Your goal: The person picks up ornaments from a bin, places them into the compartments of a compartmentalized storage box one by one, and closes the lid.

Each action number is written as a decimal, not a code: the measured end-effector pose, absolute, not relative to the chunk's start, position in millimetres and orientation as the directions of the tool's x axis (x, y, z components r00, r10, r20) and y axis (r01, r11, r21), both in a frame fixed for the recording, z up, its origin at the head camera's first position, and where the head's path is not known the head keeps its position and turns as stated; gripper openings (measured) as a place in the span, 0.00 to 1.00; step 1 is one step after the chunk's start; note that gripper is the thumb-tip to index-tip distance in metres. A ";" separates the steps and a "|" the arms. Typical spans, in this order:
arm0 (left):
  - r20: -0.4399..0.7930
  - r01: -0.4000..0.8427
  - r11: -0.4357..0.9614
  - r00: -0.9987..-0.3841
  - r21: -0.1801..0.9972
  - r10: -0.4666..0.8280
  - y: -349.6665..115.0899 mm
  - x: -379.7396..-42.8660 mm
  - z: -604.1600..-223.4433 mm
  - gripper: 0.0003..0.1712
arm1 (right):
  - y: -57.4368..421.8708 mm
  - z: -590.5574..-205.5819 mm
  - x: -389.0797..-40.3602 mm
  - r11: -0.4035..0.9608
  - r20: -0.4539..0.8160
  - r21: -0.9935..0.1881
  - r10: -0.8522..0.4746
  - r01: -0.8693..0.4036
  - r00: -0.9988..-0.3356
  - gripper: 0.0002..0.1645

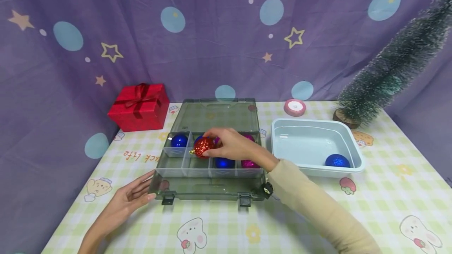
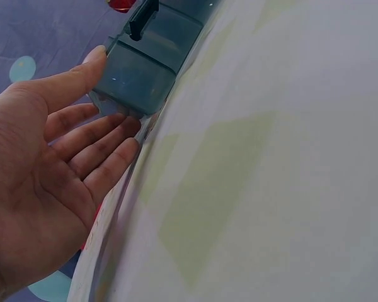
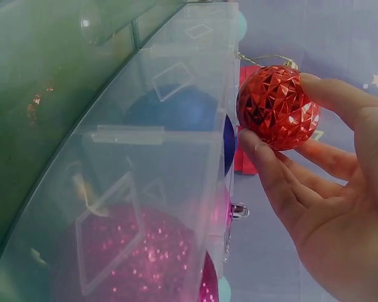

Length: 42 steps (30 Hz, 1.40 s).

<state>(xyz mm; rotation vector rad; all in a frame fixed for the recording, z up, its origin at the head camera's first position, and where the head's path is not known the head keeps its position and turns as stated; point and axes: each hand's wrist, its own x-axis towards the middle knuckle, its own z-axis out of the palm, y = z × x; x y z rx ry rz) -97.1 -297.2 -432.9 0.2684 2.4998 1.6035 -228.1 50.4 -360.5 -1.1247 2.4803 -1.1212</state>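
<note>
My right hand (image 1: 229, 144) pinches a red faceted Christmas ball (image 3: 278, 108) between thumb and fingers, above the compartments of a grey see-through plastic organizer box (image 1: 208, 186). A gold loop (image 3: 264, 60) hangs from the ball. In the box sit a shiny blue ball (image 1: 179, 140) at the back left, another blue ball (image 1: 225, 162) nearer the front, and a glittery magenta ball (image 1: 250, 164) to its right. More balls behind are partly hidden by my hand. My left hand (image 1: 123, 199) rests its nearly straight fingers and thumb at the box's front left corner.
To the right stands a pale blue basin (image 1: 314, 124) with a blue glitter ball (image 1: 337, 161) in it. Behind it are a pink ribbon roll (image 1: 294, 107) and a small frosted tree (image 1: 392, 66). A red gift box (image 1: 139, 107) stands back left. The organizer's lid (image 1: 219, 117) lies open backward.
</note>
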 end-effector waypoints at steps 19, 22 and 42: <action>-0.040 0.061 0.414 -0.972 0.908 0.231 -296.2 -96.7 -432.9 0.38 | 75.2 -358.4 -226.8 0.432 0.108 -0.728 -0.695 -0.532 -0.711 0.29; -0.042 0.058 0.409 -0.972 0.910 0.231 -295.7 -97.2 -433.1 0.39 | 89.8 -356.7 -225.0 0.436 0.115 -0.734 -0.675 -0.520 -0.729 0.28; -0.046 0.055 0.422 -0.973 0.905 0.225 -296.9 -97.0 -432.2 0.39 | 233.0 -353.7 -196.5 0.577 0.172 -0.706 -0.423 -0.411 -0.890 0.24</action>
